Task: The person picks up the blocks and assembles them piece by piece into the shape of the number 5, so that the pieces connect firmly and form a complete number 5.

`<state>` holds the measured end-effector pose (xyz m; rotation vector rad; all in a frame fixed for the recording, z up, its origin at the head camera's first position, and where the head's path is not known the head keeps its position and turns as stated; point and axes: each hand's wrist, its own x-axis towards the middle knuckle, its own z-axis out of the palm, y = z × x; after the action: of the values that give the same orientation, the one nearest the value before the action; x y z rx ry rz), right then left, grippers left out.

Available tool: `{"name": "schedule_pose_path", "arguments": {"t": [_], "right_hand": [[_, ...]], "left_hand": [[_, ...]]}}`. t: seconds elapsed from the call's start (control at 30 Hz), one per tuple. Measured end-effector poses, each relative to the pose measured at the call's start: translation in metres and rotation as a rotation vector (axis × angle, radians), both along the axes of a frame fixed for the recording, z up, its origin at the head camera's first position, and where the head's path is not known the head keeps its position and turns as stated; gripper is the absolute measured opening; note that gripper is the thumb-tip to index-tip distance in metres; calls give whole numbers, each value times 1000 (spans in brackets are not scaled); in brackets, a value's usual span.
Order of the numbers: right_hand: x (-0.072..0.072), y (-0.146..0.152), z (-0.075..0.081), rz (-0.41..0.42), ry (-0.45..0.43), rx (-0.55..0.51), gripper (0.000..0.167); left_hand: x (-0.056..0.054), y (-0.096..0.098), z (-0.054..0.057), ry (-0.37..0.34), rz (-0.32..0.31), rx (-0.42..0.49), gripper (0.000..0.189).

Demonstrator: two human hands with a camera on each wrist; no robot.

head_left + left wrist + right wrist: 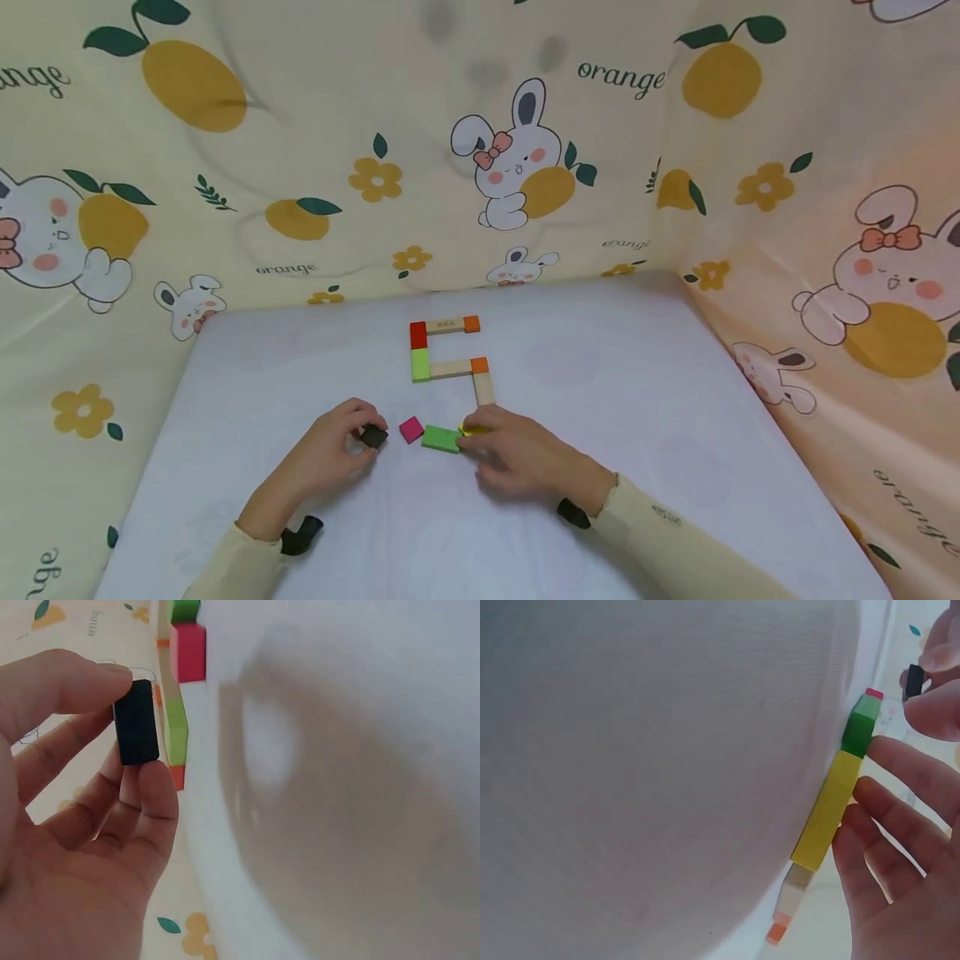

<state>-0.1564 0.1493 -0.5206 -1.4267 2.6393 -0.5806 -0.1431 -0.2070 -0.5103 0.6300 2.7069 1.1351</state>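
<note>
My left hand pinches a small black block between thumb and fingertips, just left of a pink block. Right of the pink one lies a longer green block. Over a yellow block is my right hand, largely covering it in the head view. In the right wrist view its fingers reach loosely along the far side of the yellow and green blocks, thumb apart. Above them, a plain wooden block slants up to an orange block.
Farther back, red, light green, wooden and orange blocks continue the angular line on the white tabletop. A bunny-and-orange printed curtain hangs behind and at the sides. Dark bands sit on both wrists.
</note>
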Motion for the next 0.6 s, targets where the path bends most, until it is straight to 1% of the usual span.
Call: {"name": "schedule_pose_path", "arguments": {"t": [0.1,0.2,0.27,0.33,0.47,0.5,0.6], "right_hand": [[6,4,-3,-7,13,-9,44],[5,2,-4,19,21,-6,45],[5,1,-3,28,22,-6,44],[4,1,-2,25,29,-11,44],[1,3,1,4,51,-20,45],[0,3,1,4,50,-21,46],[0,3,1,16,47,-13,47]], "left_hand": [[-4,1,-5,8,-21,4,36],[-5,-5,-10,6,-23,4,35],[-9,-7,-12,-6,-22,-2,35],[-15,-7,-12,-14,-29,-1,34],[-33,-3,-10,-32,-71,12,31],[-37,-3,-10,-35,-80,3,31],[-43,-1,-10,-56,-81,-20,30]]}}
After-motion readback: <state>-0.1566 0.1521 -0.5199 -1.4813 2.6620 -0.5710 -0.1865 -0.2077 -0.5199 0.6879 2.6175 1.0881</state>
